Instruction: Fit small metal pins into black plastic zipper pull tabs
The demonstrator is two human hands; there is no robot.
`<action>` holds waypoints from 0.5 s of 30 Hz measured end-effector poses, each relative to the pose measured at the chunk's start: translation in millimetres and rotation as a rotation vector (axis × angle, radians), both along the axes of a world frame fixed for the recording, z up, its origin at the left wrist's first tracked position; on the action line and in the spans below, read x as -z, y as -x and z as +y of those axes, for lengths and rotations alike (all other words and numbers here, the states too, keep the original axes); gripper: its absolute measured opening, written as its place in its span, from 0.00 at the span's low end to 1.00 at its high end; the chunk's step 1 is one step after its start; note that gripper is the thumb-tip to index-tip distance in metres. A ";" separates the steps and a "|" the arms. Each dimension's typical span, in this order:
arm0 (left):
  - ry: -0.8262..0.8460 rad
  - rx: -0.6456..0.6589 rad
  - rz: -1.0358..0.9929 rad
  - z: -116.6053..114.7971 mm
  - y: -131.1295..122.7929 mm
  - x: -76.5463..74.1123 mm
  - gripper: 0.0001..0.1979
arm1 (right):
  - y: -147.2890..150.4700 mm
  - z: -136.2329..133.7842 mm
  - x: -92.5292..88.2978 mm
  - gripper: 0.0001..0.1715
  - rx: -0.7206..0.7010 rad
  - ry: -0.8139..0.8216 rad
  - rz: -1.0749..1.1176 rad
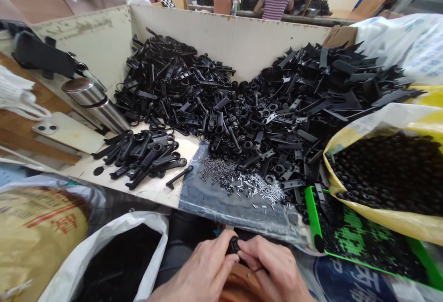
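My left hand and my right hand meet at the bottom edge of the view, below the table's front edge. Both pinch one small black plastic part between thumbs and fingertips. Just ahead on a dark plastic sheet lie several small metal pins. A small heap of black levers lies on the white tabletop to the left. Behind it a big pile of black plastic parts fills the boxed-in table.
A yellow bag of black round parts sits at the right, over a green tray. A steel flask and a phone lie at the left. A white bag of black parts hangs below. People sit in the background.
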State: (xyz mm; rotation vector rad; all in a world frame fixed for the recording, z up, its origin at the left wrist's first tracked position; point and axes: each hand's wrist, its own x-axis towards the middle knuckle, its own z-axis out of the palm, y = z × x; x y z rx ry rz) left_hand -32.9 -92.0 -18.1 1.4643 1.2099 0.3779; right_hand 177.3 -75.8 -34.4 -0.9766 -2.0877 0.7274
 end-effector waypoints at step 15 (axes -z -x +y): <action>0.133 0.073 -0.098 -10.3 3.3 -3.7 0.16 | -11.3 -25.6 -0.2 0.11 -0.073 0.146 -0.047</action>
